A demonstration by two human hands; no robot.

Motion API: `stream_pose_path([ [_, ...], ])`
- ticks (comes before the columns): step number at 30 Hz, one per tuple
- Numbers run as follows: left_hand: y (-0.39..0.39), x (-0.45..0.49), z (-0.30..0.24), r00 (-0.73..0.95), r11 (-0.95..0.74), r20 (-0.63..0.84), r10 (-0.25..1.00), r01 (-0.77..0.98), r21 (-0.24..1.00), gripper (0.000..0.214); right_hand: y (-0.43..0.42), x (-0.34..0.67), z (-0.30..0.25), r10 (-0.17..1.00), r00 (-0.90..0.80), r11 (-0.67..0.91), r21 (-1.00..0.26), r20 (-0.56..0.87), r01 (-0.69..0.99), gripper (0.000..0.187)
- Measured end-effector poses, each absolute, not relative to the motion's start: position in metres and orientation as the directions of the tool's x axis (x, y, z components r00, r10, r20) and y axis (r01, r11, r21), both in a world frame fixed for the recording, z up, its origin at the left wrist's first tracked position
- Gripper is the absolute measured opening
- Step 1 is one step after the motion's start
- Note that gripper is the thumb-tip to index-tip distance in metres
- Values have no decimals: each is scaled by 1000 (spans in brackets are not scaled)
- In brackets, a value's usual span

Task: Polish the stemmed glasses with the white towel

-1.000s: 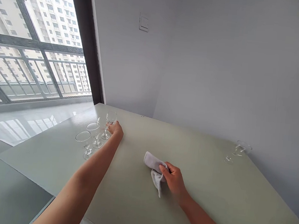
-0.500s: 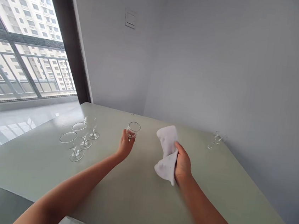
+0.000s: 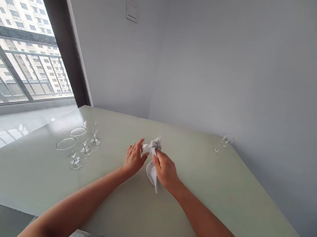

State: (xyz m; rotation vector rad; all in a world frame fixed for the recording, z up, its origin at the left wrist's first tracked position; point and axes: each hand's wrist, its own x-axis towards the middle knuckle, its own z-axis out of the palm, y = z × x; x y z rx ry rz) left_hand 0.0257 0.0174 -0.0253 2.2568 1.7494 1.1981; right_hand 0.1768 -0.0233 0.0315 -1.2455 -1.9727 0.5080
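Note:
My left hand point(image 3: 134, 158) grips a small stemmed glass point(image 3: 144, 148) above the middle of the pale green table point(image 3: 195, 197). My right hand point(image 3: 165, 169) is closed on a white cloth point(image 3: 152, 170) and presses its bunched end against the glass's rim. The glass is mostly hidden between fingers and cloth. Three more stemmed glasses point(image 3: 79, 144) stand in a row to the left of my left hand.
Another single glass point(image 3: 223, 142) stands at the table's far right corner by the grey wall. A large window point(image 3: 15, 50) with a dark frame is to the left. A wall switch point(image 3: 131, 11) sits above the table's back edge.
My left hand lifted one glass out of the left row and carried it right to the table's middle. My right hand raised the cloth and brought it onto the glass.

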Motion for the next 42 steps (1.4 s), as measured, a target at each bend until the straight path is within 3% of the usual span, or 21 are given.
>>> stream_pose_path([
  [2,17,24,-28,142,-405,551,822,826,392,50,-20,182,33,926,-307,358,-772,221,526,33],
  [5,16,24,-29,243,-475,562,791,823,312,50,-15,193,40,864,-504,120,-973,4,198,41],
  [8,14,26,-27,268,-500,575,773,815,293,50,-13,201,47,740,-673,-113,-987,-8,-113,47],
  [10,14,28,-25,259,-493,576,775,818,296,47,-13,202,46,736,-675,-133,-971,38,-199,46],
  [12,15,29,-23,253,-486,586,770,827,282,44,-14,200,39,794,-605,-53,-985,59,-167,41],
  [15,15,29,-22,274,-493,627,729,846,203,41,-15,191,22,913,-399,106,-994,82,39,26],
  [17,14,28,-22,301,-495,665,684,861,119,39,-15,185,14,946,-318,103,-991,70,88,19],
  [22,12,24,-20,381,-497,736,559,865,-70,33,-22,175,15,930,-365,-107,-977,-33,-185,22],
  [26,8,26,-15,429,-527,725,538,843,-108,30,-28,173,17,941,-330,-176,-941,-75,-289,28],
  [30,7,27,-1,420,-568,593,687,819,78,30,-21,183,18,939,-343,-7,-998,14,-59,25],
  [33,12,21,18,499,-561,256,828,736,379,32,-13,202,26,864,-501,142,-980,53,142,20],
  [35,17,14,30,659,-526,-32,751,628,574,32,-10,213,32,794,-607,195,-958,27,212,16],
  [37,19,9,40,759,-517,-157,631,563,644,33,-8,220,36,755,-656,205,-948,-5,243,15],
  [39,17,9,45,720,-596,-38,692,601,532,37,-7,220,37,796,-605,145,-965,-18,219,17],
  [41,13,12,46,619,-666,244,746,690,284,41,-5,216,36,872,-489,15,-997,-24,75,20],
  [42,11,14,45,587,-675,378,716,721,157,40,-5,213,36,899,-437,-53,-998,-35,-29,22],
])
